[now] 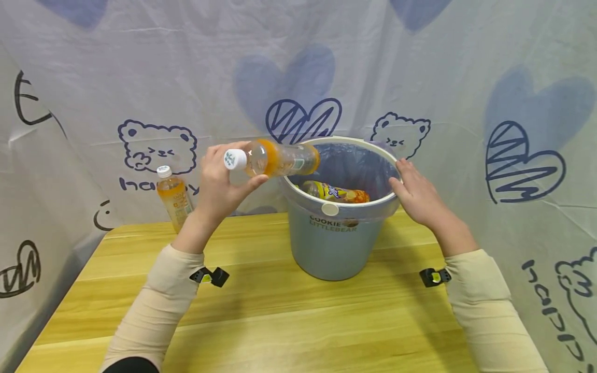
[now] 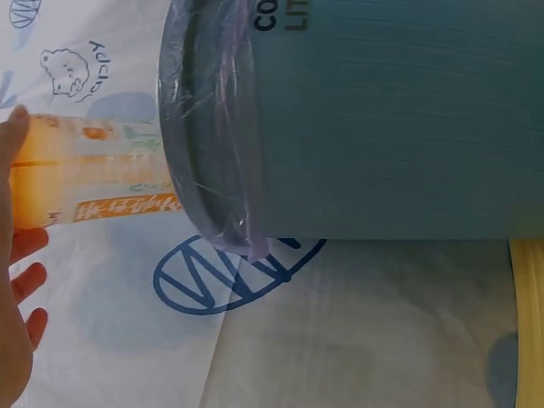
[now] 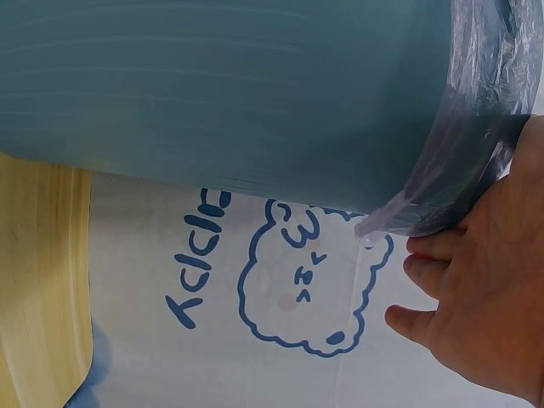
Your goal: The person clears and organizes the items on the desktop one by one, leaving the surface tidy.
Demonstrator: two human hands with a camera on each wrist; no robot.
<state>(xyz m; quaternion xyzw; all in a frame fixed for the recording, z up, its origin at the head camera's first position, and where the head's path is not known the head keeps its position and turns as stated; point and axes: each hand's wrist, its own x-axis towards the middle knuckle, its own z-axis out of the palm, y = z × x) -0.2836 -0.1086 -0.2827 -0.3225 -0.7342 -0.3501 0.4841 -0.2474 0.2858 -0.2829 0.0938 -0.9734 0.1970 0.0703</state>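
Note:
My left hand point(image 1: 219, 178) grips a plastic drink bottle point(image 1: 284, 158) with a white cap and orange-tinted contents or label. The bottle lies nearly level, cap toward me, its base at the left rim of a grey-blue trash bin point(image 1: 333, 248). In the left wrist view the bottle's far end passes behind the bin's lined rim. My right hand point(image 1: 417, 194) holds the right side of that rim, thumb over the edge and fingers on the outside against the liner point(image 3: 476, 161). Inside the bin lies another bottle point(image 1: 336, 192) with a yellow and purple label.
A second white-capped orange bottle point(image 1: 174, 199) stands at the table's back left, behind my left forearm. The bin stands on the wooden table point(image 1: 280, 326) near its back edge. A printed cloth point(image 1: 200, 77) hangs close behind and along both sides.

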